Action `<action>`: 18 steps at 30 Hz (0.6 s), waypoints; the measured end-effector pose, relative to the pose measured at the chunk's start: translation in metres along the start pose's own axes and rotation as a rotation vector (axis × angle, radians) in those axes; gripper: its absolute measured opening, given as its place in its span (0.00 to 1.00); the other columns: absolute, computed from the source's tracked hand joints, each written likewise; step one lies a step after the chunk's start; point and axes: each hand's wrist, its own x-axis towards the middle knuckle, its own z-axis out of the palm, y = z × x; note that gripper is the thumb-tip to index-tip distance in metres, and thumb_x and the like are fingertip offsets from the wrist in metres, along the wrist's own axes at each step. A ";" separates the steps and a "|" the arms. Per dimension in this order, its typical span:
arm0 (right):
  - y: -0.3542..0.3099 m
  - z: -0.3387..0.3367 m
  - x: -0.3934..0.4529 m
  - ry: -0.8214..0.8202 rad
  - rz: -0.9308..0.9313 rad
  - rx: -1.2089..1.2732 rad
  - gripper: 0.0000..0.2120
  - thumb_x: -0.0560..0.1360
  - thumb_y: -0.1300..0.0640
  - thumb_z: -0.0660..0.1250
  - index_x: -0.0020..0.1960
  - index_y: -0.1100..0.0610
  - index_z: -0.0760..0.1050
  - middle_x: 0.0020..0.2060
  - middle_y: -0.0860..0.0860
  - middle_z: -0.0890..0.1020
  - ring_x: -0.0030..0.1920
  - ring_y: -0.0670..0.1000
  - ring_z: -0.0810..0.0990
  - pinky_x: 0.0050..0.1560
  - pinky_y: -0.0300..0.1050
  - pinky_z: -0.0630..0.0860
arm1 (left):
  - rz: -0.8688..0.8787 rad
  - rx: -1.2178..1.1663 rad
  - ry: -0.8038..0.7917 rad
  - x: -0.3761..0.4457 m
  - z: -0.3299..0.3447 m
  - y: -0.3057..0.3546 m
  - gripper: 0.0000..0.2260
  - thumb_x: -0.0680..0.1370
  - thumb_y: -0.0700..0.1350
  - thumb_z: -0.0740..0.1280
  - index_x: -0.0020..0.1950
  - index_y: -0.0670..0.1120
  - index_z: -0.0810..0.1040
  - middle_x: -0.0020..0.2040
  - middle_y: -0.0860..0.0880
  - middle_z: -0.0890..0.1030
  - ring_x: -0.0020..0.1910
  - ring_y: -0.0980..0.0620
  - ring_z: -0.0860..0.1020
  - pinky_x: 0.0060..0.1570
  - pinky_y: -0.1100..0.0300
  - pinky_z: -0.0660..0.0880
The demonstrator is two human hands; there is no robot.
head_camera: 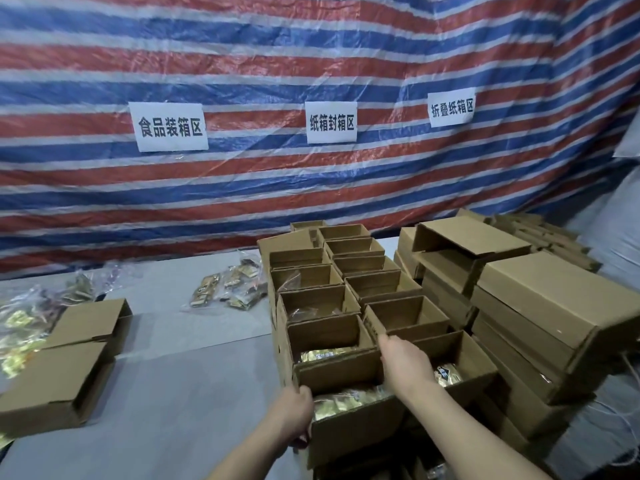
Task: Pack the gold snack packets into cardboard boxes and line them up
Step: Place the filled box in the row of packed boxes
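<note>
Matt brown cardboard boxes, glossy gold foil packets inside, crinkled clear plastic bags at ten o'clock, shiny woven tarp behind.

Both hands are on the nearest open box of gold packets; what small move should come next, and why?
Probably slide the nearest box forward, flush with the row. The left hand grips its left corner, the right hand rests on its far edge, and packets already fill it.
</note>
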 end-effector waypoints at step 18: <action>-0.027 -0.015 0.011 0.177 -0.113 0.144 0.05 0.80 0.51 0.60 0.51 0.49 0.75 0.40 0.42 0.72 0.38 0.42 0.74 0.34 0.32 0.66 | 0.073 0.184 0.098 0.015 -0.029 -0.011 0.30 0.81 0.65 0.46 0.72 0.47 0.68 0.72 0.45 0.70 0.69 0.47 0.70 0.64 0.58 0.67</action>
